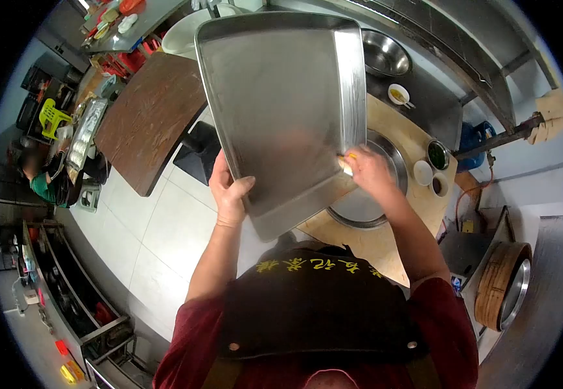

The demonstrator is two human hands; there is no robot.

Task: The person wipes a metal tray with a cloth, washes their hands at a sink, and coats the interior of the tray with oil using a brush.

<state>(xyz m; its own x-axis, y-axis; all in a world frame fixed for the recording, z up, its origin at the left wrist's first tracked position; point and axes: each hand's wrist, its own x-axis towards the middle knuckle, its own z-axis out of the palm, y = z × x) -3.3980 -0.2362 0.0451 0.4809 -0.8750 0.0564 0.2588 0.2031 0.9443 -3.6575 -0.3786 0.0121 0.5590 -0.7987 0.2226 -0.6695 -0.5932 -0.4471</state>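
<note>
A deep rectangular metal tray (281, 97) is held up and tilted in front of me. My left hand (229, 191) grips its lower left rim, with the thumb on the inside. At the tray's right inner wall, my right hand (367, 170) is closed round a small white and yellow thing, perhaps a brush or cloth; it is too small to name. Beneath the right hand, a round metal pan (359, 214) lies on a wooden board (417, 233), partly hidden by the hand and forearm.
Small bowls (423, 172) and a green-filled container (437, 155) stand at the board's right. Behind are a white bowl (399, 94) and a steel basin (385, 53). A brown table (155, 117) stands left; a seated person (42, 185) is farther left. A bamboo steamer (498, 285) is right.
</note>
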